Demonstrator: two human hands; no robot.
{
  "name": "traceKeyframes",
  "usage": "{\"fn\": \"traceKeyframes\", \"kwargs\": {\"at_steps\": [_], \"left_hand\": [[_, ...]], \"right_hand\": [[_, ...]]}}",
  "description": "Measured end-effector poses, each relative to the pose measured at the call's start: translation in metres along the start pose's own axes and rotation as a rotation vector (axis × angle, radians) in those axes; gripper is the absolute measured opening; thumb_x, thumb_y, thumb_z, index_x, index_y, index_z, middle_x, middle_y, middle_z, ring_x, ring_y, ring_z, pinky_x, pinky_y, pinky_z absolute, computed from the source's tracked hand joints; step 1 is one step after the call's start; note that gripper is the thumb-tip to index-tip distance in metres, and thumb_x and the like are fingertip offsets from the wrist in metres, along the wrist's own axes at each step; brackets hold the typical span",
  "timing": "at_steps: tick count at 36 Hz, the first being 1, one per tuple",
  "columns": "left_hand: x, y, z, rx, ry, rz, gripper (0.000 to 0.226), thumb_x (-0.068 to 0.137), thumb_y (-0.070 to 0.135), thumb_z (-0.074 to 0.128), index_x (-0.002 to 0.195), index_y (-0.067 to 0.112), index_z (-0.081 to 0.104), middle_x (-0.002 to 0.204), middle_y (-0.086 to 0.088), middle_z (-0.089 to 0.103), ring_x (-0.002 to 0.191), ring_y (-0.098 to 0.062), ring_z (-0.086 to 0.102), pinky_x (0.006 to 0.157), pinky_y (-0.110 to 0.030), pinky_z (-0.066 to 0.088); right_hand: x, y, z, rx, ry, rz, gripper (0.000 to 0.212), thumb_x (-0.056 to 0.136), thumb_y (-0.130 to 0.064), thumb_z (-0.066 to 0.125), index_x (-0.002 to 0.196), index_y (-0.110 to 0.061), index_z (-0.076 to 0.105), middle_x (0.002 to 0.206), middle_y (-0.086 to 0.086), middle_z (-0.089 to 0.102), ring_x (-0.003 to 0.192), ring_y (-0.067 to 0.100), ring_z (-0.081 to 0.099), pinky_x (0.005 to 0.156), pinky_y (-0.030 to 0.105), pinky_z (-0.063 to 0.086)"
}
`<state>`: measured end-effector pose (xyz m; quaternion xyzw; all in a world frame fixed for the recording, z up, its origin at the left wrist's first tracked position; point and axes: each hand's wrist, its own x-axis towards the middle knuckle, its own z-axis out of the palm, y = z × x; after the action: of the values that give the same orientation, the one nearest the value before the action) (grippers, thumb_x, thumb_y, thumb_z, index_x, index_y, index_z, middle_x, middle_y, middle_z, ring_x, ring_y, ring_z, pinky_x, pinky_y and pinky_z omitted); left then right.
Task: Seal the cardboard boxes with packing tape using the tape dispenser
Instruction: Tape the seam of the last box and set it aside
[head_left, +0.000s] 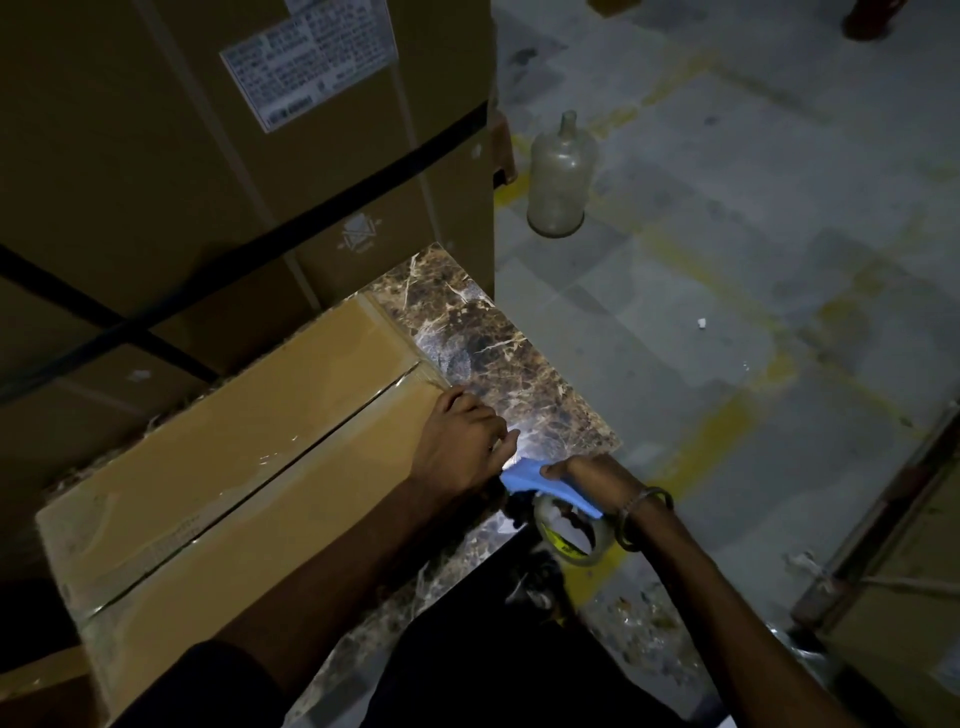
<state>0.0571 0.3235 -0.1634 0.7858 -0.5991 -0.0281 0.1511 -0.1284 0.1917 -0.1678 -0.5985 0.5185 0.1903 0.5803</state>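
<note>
A flat cardboard box (218, 467) lies on a brown marble slab (467, 332). Clear tape runs along its centre seam. My left hand (460, 441) rests at the box's right end, fingers curled over the edge where the tape comes down the side. My right hand (587, 475) grips the blue tape dispenser (540, 483) just right of that end, with its clear tape roll (571, 530) hanging below my wrist. A short stretch of tape seems to span from the dispenser to the box edge under my left fingers.
A tall strapped carton (234, 156) with a white label stands right behind the box. A cloudy plastic bottle (558, 176) stands on the grey floor beyond. More cardboard (893, 597) sits at the right edge. The slab drops off to the floor at right.
</note>
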Motion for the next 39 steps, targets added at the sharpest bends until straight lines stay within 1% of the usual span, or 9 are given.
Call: {"fn": "traceKeyframes", "kwargs": {"at_steps": [7, 11, 13, 16, 24, 28, 31, 35, 39], "left_hand": [[0.002, 0.003, -0.012, -0.049, -0.037, -0.034, 0.046, 0.11, 0.041, 0.044, 0.071, 0.024, 0.061, 0.073, 0.008, 0.063, 0.086, -0.019, 0.057, 0.109, -0.039, 0.036], [0.001, 0.001, -0.006, -0.14, -0.017, -0.086, 0.031, 0.104, 0.04, 0.056, 0.083, 0.023, 0.072, 0.085, 0.007, 0.071, 0.096, -0.019, 0.063, 0.112, -0.04, 0.038], [0.0, 0.0, -0.003, -0.103, -0.031, -0.074, 0.024, 0.095, 0.043, 0.065, 0.089, 0.023, 0.077, 0.093, 0.006, 0.074, 0.108, -0.02, 0.062, 0.114, -0.045, 0.038], [-0.001, 0.004, 0.0, 0.003, -0.114, -0.009, 0.023, 0.085, 0.041, 0.066, 0.08, 0.022, 0.079, 0.089, 0.006, 0.073, 0.108, -0.023, 0.06, 0.118, -0.048, 0.034], [0.005, 0.017, 0.009, 0.36, -0.391, 0.12, 0.018, 0.072, 0.039, 0.071, 0.068, 0.021, 0.074, 0.07, -0.001, 0.064, 0.08, -0.028, 0.06, 0.114, -0.051, 0.035], [0.006, 0.008, 0.018, 0.292, -0.416, 0.154, 0.028, 0.081, 0.044, 0.065, 0.097, 0.024, 0.078, 0.087, -0.002, 0.073, 0.09, -0.031, 0.065, 0.115, -0.051, 0.033], [0.004, 0.002, 0.013, 0.129, -0.253, 0.21, 0.053, 0.097, 0.06, 0.052, 0.128, 0.022, 0.071, 0.11, -0.002, 0.076, 0.107, -0.027, 0.065, 0.114, -0.047, 0.036], [0.011, -0.012, -0.009, 0.048, -0.005, 0.193, 0.022, 0.106, 0.031, 0.059, 0.105, 0.016, 0.076, 0.1, -0.004, 0.076, 0.101, -0.028, 0.065, 0.107, -0.041, 0.04], [0.025, -0.052, -0.02, 0.223, -0.125, 0.137, 0.047, 0.114, 0.039, 0.033, 0.109, 0.021, 0.076, 0.109, -0.003, 0.076, 0.118, -0.027, 0.06, 0.12, -0.05, 0.031]], "right_hand": [[0.0, 0.033, -0.002, -0.106, 0.267, -0.061, 0.058, 0.092, -0.057, 0.068, 0.058, -0.014, 0.049, 0.058, 0.005, 0.051, 0.059, 0.025, 0.055, 0.063, 0.034, 0.039], [0.013, 0.035, -0.002, -0.223, 0.417, -0.119, 0.054, 0.098, -0.061, 0.056, 0.072, -0.014, 0.055, 0.081, 0.013, 0.064, 0.087, 0.036, 0.066, 0.075, 0.037, 0.046], [0.027, 0.029, -0.003, -0.263, 0.431, -0.145, 0.053, 0.1, -0.059, 0.053, 0.1, -0.008, 0.069, 0.109, 0.022, 0.071, 0.107, 0.04, 0.066, 0.087, 0.039, 0.049], [0.047, 0.015, 0.0, -0.378, 0.441, -0.184, 0.056, 0.103, -0.051, 0.051, 0.128, -0.003, 0.062, 0.126, 0.025, 0.066, 0.117, 0.042, 0.063, 0.094, 0.041, 0.048], [0.096, 0.005, 0.012, -0.572, 0.445, -0.239, 0.044, 0.102, -0.038, 0.056, 0.127, -0.003, 0.06, 0.127, 0.02, 0.067, 0.117, 0.038, 0.064, 0.095, 0.043, 0.052], [0.083, 0.002, 0.02, -0.597, 0.407, -0.245, 0.039, 0.101, -0.04, 0.057, 0.118, -0.007, 0.067, 0.118, 0.018, 0.071, 0.11, 0.036, 0.067, 0.088, 0.041, 0.054], [0.064, -0.005, 0.028, -0.49, 0.57, -0.371, 0.045, 0.096, -0.049, 0.05, 0.111, -0.013, 0.072, 0.103, 0.012, 0.075, 0.098, 0.034, 0.071, 0.079, 0.04, 0.058], [0.033, -0.028, 0.05, -0.173, 0.676, -0.632, 0.024, 0.101, -0.032, 0.054, 0.092, -0.017, 0.07, 0.089, 0.005, 0.072, 0.087, 0.028, 0.067, 0.073, 0.034, 0.048], [0.01, -0.057, 0.089, 0.015, 0.617, -0.779, 0.042, 0.107, -0.037, 0.041, 0.132, -0.014, 0.066, 0.132, 0.006, 0.067, 0.124, 0.022, 0.06, 0.105, 0.037, 0.047]]}}
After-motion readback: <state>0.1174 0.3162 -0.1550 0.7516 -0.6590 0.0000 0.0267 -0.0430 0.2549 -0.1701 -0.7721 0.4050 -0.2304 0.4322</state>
